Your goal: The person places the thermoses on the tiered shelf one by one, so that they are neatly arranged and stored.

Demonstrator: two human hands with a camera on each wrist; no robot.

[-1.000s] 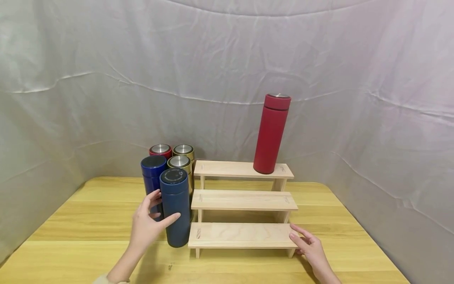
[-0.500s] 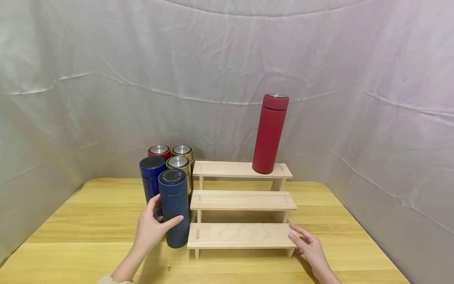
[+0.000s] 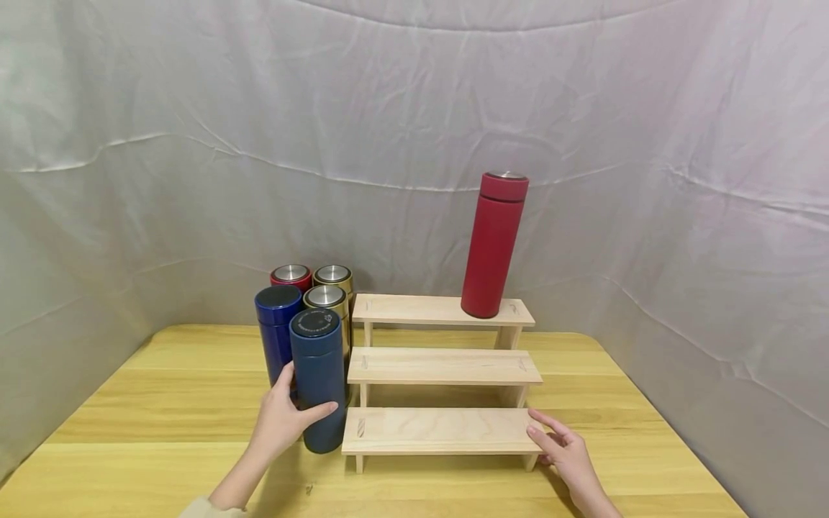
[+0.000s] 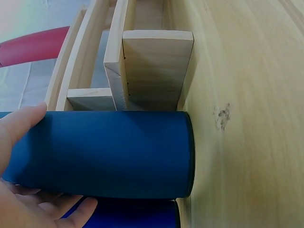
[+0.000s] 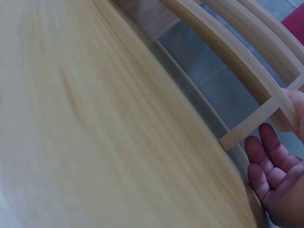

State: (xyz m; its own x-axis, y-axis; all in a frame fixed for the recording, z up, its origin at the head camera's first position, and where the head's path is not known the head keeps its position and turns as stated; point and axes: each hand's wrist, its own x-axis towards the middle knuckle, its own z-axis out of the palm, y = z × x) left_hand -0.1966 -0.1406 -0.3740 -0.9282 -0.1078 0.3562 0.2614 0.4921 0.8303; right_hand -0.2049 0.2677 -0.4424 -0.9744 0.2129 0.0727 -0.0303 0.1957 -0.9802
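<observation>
In the head view my left hand [image 3: 280, 417] grips a matte dark blue thermos bottle [image 3: 319, 392], thumb on its near side and fingers round its left. The bottle stands upright on the table, left of a three-tier wooden display stand [image 3: 447, 430]. The left wrist view shows the thumb and fingers round the same bottle [image 4: 114, 154]. At the stand's lowest tier, my right hand [image 3: 565, 453] holds the right end. From the right wrist, several fingers of that hand [image 5: 278, 171] look curled beside the stand's leg [image 5: 249, 124].
A red thermos [image 3: 495, 248] stands on the top tier, right side. Behind the dark blue bottle are a glossy blue thermos [image 3: 275, 327], two gold ones [image 3: 343, 306] and another red one [image 3: 291, 275]. Grey cloth [image 3: 401, 144] hangs behind the wooden table [image 3: 162, 403].
My left hand has moved slightly right and down and closed in round the dark blue thermos. The bottle and my right hand look unmoved, apart from a slight view shift.
</observation>
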